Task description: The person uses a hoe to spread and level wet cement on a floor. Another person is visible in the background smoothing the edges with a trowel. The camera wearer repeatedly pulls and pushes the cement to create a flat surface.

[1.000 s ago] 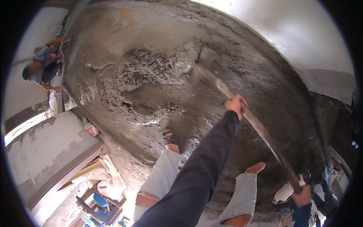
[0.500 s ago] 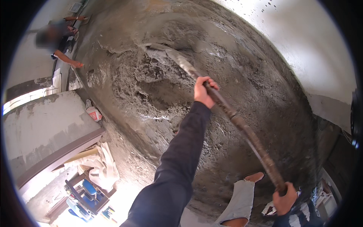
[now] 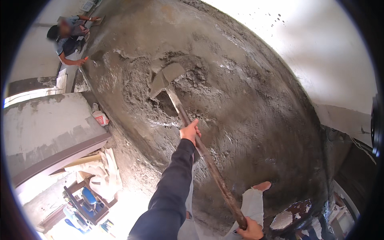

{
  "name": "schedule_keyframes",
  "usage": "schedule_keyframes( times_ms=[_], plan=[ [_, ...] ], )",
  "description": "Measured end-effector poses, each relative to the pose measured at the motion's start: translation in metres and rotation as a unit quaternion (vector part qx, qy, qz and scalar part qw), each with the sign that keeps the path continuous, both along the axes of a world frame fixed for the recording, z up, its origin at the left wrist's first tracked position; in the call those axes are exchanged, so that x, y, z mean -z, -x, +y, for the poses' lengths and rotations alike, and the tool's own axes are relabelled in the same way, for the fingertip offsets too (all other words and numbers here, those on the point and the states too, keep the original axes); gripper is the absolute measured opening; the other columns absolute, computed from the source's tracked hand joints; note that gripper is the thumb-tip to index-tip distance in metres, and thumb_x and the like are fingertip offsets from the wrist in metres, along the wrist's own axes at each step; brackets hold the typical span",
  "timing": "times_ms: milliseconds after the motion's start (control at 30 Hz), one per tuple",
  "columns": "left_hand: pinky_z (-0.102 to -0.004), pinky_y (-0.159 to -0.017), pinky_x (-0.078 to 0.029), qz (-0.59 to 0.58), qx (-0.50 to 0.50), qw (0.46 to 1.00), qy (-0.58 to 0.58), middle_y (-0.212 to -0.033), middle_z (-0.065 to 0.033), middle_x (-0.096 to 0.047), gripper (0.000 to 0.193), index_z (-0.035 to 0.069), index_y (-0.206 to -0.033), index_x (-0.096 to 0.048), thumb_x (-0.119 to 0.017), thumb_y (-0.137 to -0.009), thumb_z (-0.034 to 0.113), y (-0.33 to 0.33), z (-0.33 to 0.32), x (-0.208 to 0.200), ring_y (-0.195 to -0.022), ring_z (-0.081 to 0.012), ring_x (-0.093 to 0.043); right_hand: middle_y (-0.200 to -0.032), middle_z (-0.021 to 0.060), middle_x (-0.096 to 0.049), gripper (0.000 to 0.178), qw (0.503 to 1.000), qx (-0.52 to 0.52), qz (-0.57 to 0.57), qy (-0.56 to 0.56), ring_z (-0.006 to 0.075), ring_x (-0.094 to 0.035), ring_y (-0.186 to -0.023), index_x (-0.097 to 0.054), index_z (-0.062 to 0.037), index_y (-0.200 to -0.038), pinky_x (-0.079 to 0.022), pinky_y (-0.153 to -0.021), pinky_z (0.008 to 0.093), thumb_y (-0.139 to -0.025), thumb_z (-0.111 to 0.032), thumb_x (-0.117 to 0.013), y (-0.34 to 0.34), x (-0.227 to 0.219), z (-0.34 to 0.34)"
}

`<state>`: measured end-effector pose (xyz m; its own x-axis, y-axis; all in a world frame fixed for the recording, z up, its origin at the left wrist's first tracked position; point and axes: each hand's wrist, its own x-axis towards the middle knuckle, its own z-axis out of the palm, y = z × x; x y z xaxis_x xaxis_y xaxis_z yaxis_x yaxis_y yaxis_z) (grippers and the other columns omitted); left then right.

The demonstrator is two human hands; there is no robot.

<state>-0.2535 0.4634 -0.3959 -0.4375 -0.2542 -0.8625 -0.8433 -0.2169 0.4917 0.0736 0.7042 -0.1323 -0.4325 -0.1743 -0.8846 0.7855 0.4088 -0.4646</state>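
Observation:
A long-handled hoe (image 3: 211,165) slants across the middle, its wide blade (image 3: 173,73) coated in grey mud and resting in a heap of wet mortar (image 3: 136,86). My left hand (image 3: 190,131) is wrapped round the handle partway down from the blade. Close to the handle's near end, my right hand (image 3: 251,229) grips it low in the view. Wet mortar spreads around the blade, with a rough, dug-up hollow beside it. My bare foot (image 3: 262,186) stands on the mortar near my right hand.
At the far left a co-worker (image 3: 72,38) crouches by the wall, one hand on a flat trowel (image 3: 98,21). A red-and-white bag (image 3: 100,118) lies beside a low plastered wall (image 3: 56,136). Wooden frames (image 3: 86,202) and sheeting lie lower left. A white wall (image 3: 320,60) curves along the right.
Both hands have drawn the hoe nearer and to the left. Its blade has turned from edge-on to showing its broad face. The co-worker's head and arms have shifted slightly.

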Motion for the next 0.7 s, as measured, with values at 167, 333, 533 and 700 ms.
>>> schedule_keyframes(
  times_ms=[167, 333, 533, 700],
  plan=[
    [-0.0326, -0.039, -0.042, 0.003, 0.009, 1.000, -0.019, -0.050, -0.0039, -0.046, 0.020, 0.005, -0.063, -0.052, -0.063, -0.079, 0.014, -0.009, -0.011, 0.004, -0.040, -0.0165, -0.047, -0.088, 0.0195, -0.062, 0.046, 0.997, 0.076, -0.001, 0.030, 0.0333, -0.061, -0.084, -0.053, 0.0013, -0.110, -0.047, -0.075, 0.0382, -0.068, -0.017, -0.063, 0.021, -0.032, 0.000],
    [-0.0314, -0.038, -0.043, -0.050, -0.032, 0.998, -0.016, -0.052, -0.0056, -0.049, 0.016, 0.001, -0.066, -0.055, -0.063, -0.076, 0.010, -0.049, -0.003, 0.004, -0.040, -0.0174, -0.048, -0.081, 0.0168, -0.061, 0.044, 0.980, -0.057, 0.137, -0.135, 0.0297, -0.061, -0.076, -0.058, -0.0017, -0.105, -0.046, -0.070, 0.0392, -0.066, -0.021, -0.064, -0.061, -0.028, -0.010],
    [-0.0316, -0.041, -0.042, -0.021, 0.017, 0.999, -0.037, -0.054, -0.0063, -0.053, 0.016, -0.001, -0.068, -0.056, -0.064, -0.075, 0.011, -0.094, 0.018, -0.018, -0.044, -0.0172, -0.050, -0.081, 0.0178, -0.063, 0.034, 0.993, 0.023, 0.089, -0.075, 0.0279, -0.062, -0.076, -0.064, -0.0031, -0.095, -0.047, -0.073, 0.0387, -0.066, -0.021, -0.064, -0.051, -0.030, 0.004],
    [-0.0299, -0.046, -0.043, 0.075, -0.011, 0.991, -0.110, -0.058, -0.0062, -0.054, 0.019, -0.002, -0.082, -0.054, -0.064, -0.071, 0.010, -0.025, 0.018, -0.040, -0.050, -0.0156, -0.053, -0.089, 0.0219, -0.063, 0.038, 0.996, 0.025, 0.020, -0.085, 0.0322, -0.062, -0.087, -0.061, -0.0014, -0.100, -0.047, -0.078, 0.0394, -0.069, -0.024, -0.063, -0.060, 0.012, -0.008]
  ],
)
